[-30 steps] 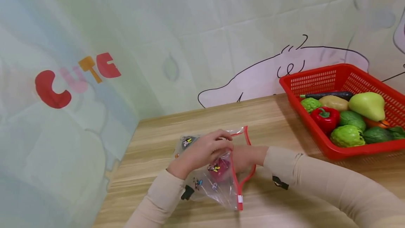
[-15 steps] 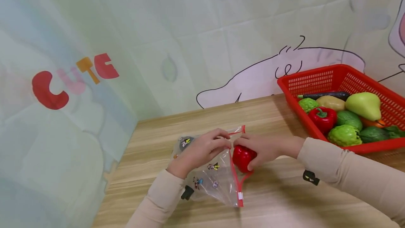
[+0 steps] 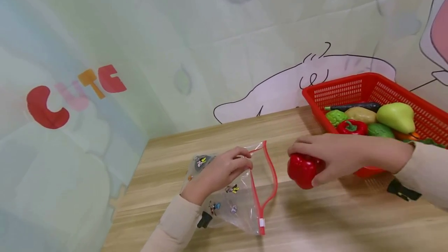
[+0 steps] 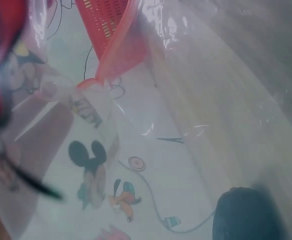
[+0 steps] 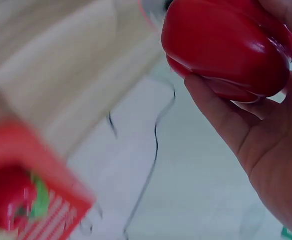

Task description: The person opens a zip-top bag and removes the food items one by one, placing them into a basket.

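A clear zip bag point(image 3: 241, 201) with red edging and cartoon prints lies on the table, its mouth gaping to the right. My left hand point(image 3: 218, 172) pinches the upper edge of that mouth; its fingertips stay at the red strip. In the left wrist view the printed film point(image 4: 136, 165) fills most of the picture. My right hand point(image 3: 343, 154) grips a red bell pepper point(image 3: 303, 169) above the table, between bag and basket. Thumb and fingers wrap the bell pepper point(image 5: 225, 47) in the right wrist view.
At the right stands a red plastic basket point(image 3: 343, 89). It holds another red bell pepper point(image 3: 351, 126), a green pear point(image 3: 397, 116), a potato point(image 3: 360, 115), an eggplant point(image 3: 364, 106) and green vegetables. A printed cloth point(image 3: 196, 49) hangs behind the table point(image 3: 168, 154).
My right hand has come out of the bag with the bell pepper and moved right toward the basket. My left hand keeps its hold on the bag's edge.
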Motion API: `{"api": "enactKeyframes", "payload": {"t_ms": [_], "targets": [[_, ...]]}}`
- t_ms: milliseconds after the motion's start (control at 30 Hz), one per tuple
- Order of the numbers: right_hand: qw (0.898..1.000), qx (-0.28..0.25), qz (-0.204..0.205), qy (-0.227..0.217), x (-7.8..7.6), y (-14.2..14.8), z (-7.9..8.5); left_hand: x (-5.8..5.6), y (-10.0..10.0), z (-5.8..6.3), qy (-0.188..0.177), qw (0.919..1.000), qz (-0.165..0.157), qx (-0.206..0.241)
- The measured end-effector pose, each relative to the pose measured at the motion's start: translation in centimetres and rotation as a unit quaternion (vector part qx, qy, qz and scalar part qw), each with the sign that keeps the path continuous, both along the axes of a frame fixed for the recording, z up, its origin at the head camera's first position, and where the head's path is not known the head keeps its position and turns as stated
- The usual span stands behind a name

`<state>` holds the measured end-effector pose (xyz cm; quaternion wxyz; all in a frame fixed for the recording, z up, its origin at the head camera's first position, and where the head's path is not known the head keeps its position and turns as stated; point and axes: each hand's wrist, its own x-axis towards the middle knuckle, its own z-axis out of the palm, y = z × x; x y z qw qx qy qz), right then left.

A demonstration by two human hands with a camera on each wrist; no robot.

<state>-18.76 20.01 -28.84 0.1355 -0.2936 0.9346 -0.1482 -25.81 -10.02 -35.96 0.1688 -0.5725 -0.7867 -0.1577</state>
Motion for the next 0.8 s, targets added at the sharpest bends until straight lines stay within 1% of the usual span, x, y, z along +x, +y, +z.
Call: {"api": "enactKeyframes", "payload": {"t_ms": [67,167,267,367,433,567,700,800], "targets": [[0.999,0.000,-0.017,0.031,0.1,1.5,1.1,0.0,-0.1,0.0,0.000,1.0000,0.006,0.000],[0.996,-0.009,-0.046,0.079,-0.5,3.9,2.3,0.0,-0.1,-0.2,-0.007,0.9999,0.008,-0.002],[0.990,-0.021,-0.094,0.107,-1.6,6.5,3.1,0.0,0.0,-0.3,-0.009,0.9999,0.004,-0.004],[0.984,-0.031,-0.138,0.110,-2.9,8.9,3.4,0.1,-0.1,-0.3,-0.013,0.9999,0.006,-0.003],[0.981,-0.030,-0.160,0.106,-3.7,10.4,3.2,0.1,-0.3,-0.5,-0.011,0.9999,0.010,-0.003],[0.977,-0.026,-0.189,0.094,-5.0,12.7,2.1,0.2,-0.5,-0.5,-0.009,0.9999,0.010,-0.002],[0.973,-0.035,-0.201,0.104,-6.3,14.2,1.2,0.2,-0.4,-0.5,-0.006,0.9999,0.008,0.001],[0.970,-0.035,-0.212,0.112,-7.8,14.7,0.5,0.1,-0.3,-0.6,-0.001,1.0000,0.002,0.002]]}}
